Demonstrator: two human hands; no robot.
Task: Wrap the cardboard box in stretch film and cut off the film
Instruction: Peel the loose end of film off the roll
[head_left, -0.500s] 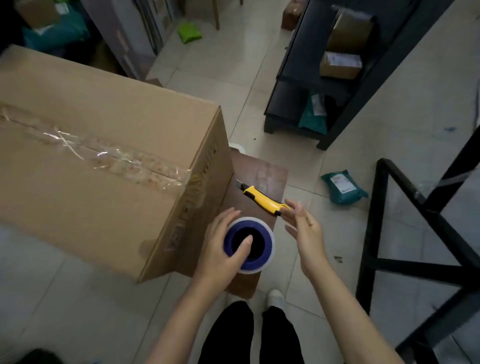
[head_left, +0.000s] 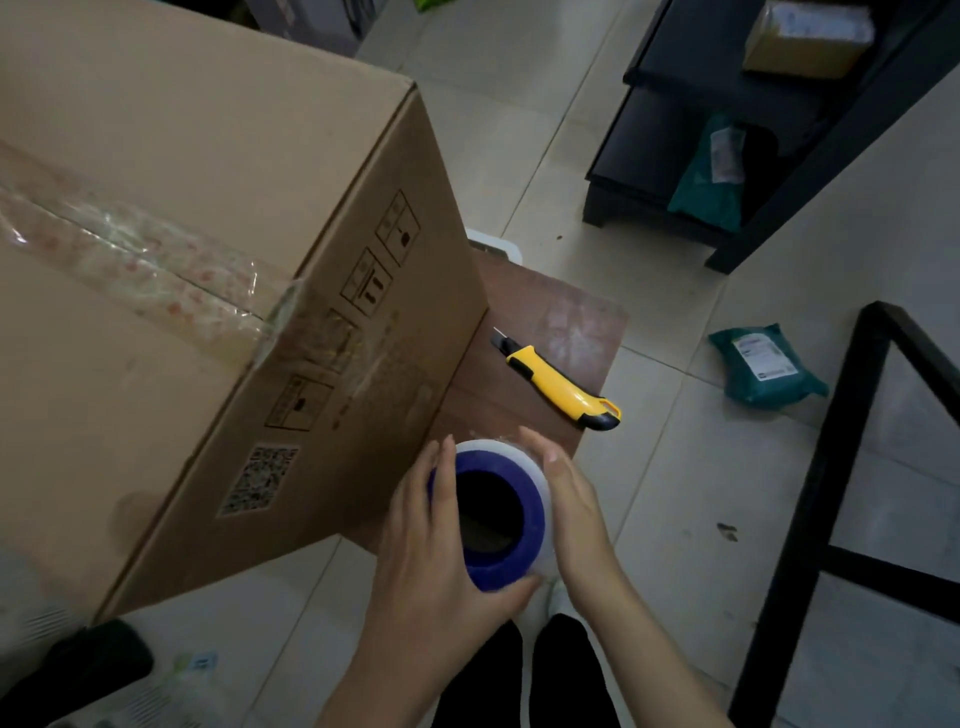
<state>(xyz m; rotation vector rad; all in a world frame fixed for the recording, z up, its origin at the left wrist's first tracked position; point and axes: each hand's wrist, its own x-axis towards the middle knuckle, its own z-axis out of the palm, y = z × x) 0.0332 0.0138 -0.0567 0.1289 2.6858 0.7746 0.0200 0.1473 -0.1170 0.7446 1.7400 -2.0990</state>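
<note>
Two hands hold a roll of stretch film beside a large cardboard box on a small brown table.

The cardboard box (head_left: 208, 260) covers the left part of the table (head_left: 545, 322) and reaches past its edges; clear tape runs along the top seam and printed symbols and a QR code show on its right side. The stretch film roll (head_left: 524, 457), white film on a blue core, is at the table's near edge, just beside the box, hollow end facing up. The left hand (head_left: 426, 545) has a closed grip on it, fingers and thumb curled round its left and near sides. The right hand (head_left: 571, 509) lies against its right side, its grip loose, fingers almost straight. A yellow utility knife (head_left: 561, 387) lies on the table's right edge, its black end overhanging. A teal parcel (head_left: 766, 366) lies on the tiled floor (head_left: 675, 519).
</note>
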